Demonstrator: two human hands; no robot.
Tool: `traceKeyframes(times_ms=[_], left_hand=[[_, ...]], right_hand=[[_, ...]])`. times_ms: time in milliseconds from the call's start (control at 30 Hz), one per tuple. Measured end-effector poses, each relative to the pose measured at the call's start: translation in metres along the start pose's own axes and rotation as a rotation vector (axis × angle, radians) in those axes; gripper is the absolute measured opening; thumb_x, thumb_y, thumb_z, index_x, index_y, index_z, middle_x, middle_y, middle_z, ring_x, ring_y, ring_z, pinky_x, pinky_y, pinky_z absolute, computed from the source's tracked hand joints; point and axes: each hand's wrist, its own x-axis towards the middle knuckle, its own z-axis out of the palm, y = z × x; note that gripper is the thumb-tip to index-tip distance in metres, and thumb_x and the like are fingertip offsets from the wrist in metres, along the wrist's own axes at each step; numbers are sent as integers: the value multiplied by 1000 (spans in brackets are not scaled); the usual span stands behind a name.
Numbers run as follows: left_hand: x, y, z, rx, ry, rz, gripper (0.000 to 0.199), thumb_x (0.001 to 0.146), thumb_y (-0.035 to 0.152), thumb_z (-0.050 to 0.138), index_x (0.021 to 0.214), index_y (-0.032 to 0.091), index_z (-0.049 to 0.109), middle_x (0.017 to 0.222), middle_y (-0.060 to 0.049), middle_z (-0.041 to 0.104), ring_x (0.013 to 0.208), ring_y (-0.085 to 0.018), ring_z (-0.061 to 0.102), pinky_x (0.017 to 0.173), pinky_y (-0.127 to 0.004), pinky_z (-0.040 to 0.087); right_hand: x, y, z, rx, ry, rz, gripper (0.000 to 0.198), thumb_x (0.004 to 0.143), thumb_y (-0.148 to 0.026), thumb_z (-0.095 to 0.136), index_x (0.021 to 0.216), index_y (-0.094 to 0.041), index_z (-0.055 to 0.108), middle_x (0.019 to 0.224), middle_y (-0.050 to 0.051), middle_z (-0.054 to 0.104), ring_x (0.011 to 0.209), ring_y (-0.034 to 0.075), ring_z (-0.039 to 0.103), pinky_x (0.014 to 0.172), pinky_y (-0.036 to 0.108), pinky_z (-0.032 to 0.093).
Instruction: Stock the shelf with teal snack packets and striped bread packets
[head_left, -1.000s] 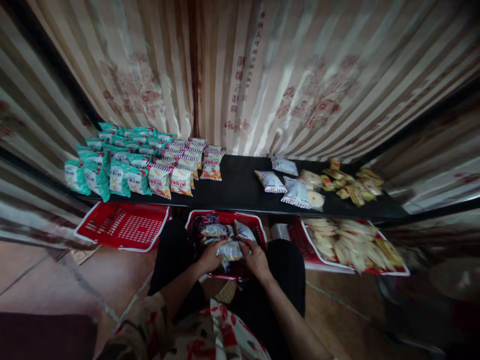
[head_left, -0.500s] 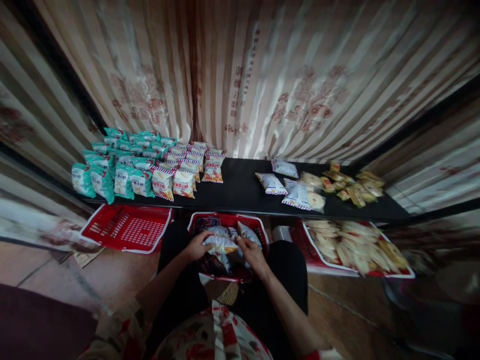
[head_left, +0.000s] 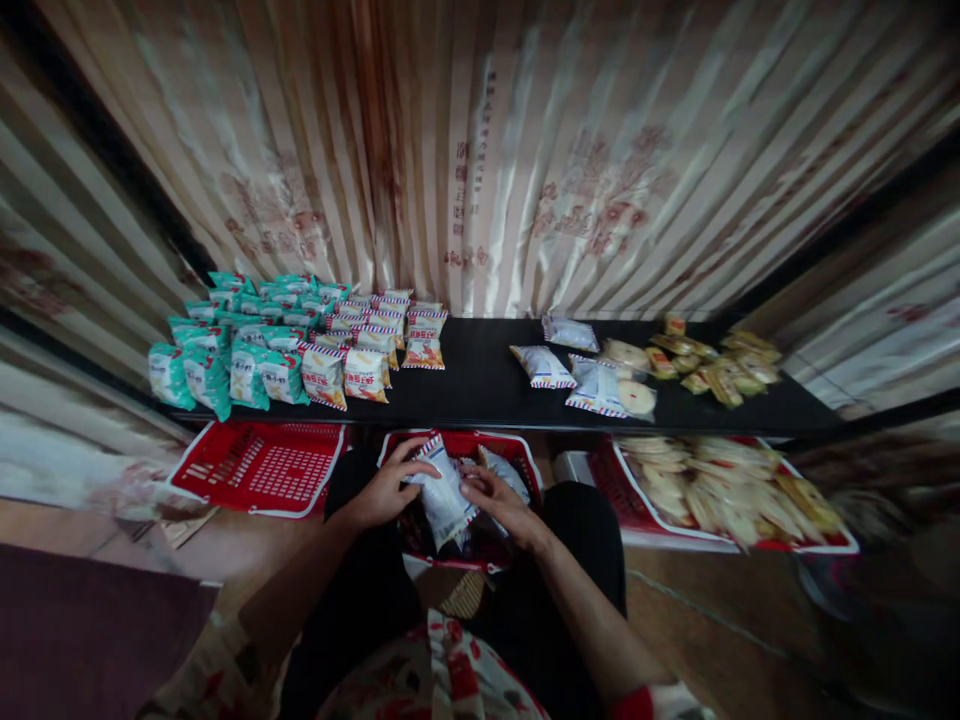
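Note:
Between my knees stands a red basket (head_left: 535,470) with a white rim, holding several snack bags. A white snack bag (head_left: 441,495) with striped ends is tilted up over it. My left hand (head_left: 390,488) grips this bag at its upper left, thumb across the front. On the bag's right side, my right hand (head_left: 496,500) has its fingers curled against the edge. Another white snack bag (head_left: 506,472) lies in the basket behind my right hand. The dark contents lower in the basket are hard to make out.
A black shelf (head_left: 480,385) runs across in front. Teal snack bags (head_left: 206,380) and upright white-and-orange bags (head_left: 366,375) fill its left. White bags (head_left: 596,385) and yellow packets (head_left: 731,375) lie right. Below are a red basket (head_left: 289,480) and a basket of pale packets (head_left: 720,490).
The snack bag in my hands has turned from lying flat to tilted up, its striped end now facing away from me. My left hand has moved up along it. The view has shifted slightly.

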Motion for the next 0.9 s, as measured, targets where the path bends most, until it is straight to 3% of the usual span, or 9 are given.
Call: traceKeyframes(times_ms=[100, 167, 300, 433, 533, 667, 900], left_hand=[[4, 10, -3, 5, 26, 1, 36, 72, 3, 48, 92, 23, 69, 138, -4, 40, 132, -22, 35, 111, -42, 27], [7, 14, -7, 35, 56, -6, 36, 74, 4, 47, 95, 24, 69, 136, -5, 41, 130, -22, 37, 111, -42, 29], [14, 17, -10, 210, 160, -37, 37, 77, 9, 49, 103, 26, 68, 134, -5, 39, 126, -23, 38, 106, -42, 36], [16, 20, 6, 293, 169, -88, 43, 79, 20, 54, 121, 27, 58, 121, -7, 49, 118, -24, 44, 105, -46, 36], [17, 21, 26, 30, 199, -220, 56, 81, 31, 55, 134, 23, 44, 124, -10, 49, 118, -24, 46, 102, -44, 39], [17, 25, 45, -457, 269, -384, 66, 80, 35, 58, 139, 21, 33, 136, -13, 41, 122, -25, 47, 95, -37, 46], [18, 30, 43, -913, 366, -448, 64, 67, 38, 74, 121, 19, 48, 123, -11, 59, 109, -25, 59, 90, -34, 48]], right_hand=[[-7, -13, 3, 153, -221, 63, 55, 69, -53, 68, 111, -19, 63, 92, 8, 71, 83, 22, 67, 72, 35, 52], [-10, -17, 6, 235, -234, 52, 50, 70, -49, 68, 110, -19, 64, 90, 7, 71, 81, 22, 68, 73, 35, 52], [-3, -14, 13, 245, -12, -48, 45, 70, -43, 67, 109, -21, 64, 91, 6, 72, 79, 22, 68, 74, 35, 54], [4, -11, 22, 7, 356, -200, 43, 69, -43, 66, 108, -24, 66, 98, 6, 71, 86, 25, 67, 76, 39, 55], [2, -12, 30, -191, 472, -312, 47, 72, -43, 63, 115, -23, 63, 110, 9, 66, 96, 26, 63, 80, 39, 54], [-6, -12, 38, -335, 451, -400, 47, 79, -40, 57, 122, -22, 59, 113, 11, 61, 104, 25, 59, 86, 38, 51], [-13, -9, 41, -394, 388, -517, 35, 86, -30, 48, 119, -27, 61, 104, 8, 60, 99, 20, 57, 88, 37, 48]])
